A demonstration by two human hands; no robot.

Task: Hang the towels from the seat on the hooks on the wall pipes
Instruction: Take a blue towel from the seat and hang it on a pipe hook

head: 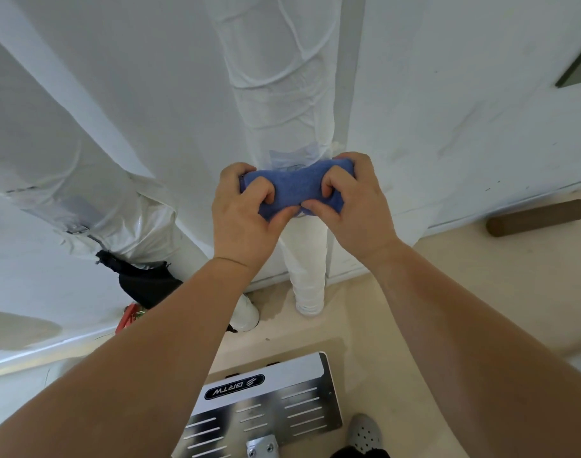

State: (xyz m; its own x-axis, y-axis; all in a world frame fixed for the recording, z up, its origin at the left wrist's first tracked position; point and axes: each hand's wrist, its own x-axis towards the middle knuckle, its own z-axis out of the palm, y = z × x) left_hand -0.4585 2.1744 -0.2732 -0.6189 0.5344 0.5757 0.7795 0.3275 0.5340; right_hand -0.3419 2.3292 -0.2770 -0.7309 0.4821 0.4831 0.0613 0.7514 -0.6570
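Against the white wall, directly in front of a tall vertical pipe wrapped in white plastic sheeting [282, 94], two bare hands hold a bunched blue terry-cloth towel [295, 186] between them. The left hand [246, 213] clamps the towel's left end, its fingers curled over the top and thumb pressed in from below. The right hand [351, 200] clamps the right end the same way, thumb tip nearly meeting the left thumb under the cloth. Both forearms reach up from the bottom corners of the view. The towel is pressed close to the pipe, just below a patch of clear tape; any hook behind it is hidden. To the left, a second, slanted pipe in white wrapping [84, 180] runs down the wall, with a ragged black cloth [143, 279] hanging at its lower end. On the beige floor [398, 325] below, a silver metal plate with slots and a black oval label [269, 404] lies near the bottom edge. Beside it is a grey perforated shoe [365, 431]. A brown cylinder [536, 217] lies at the right edge, along the wall's base.
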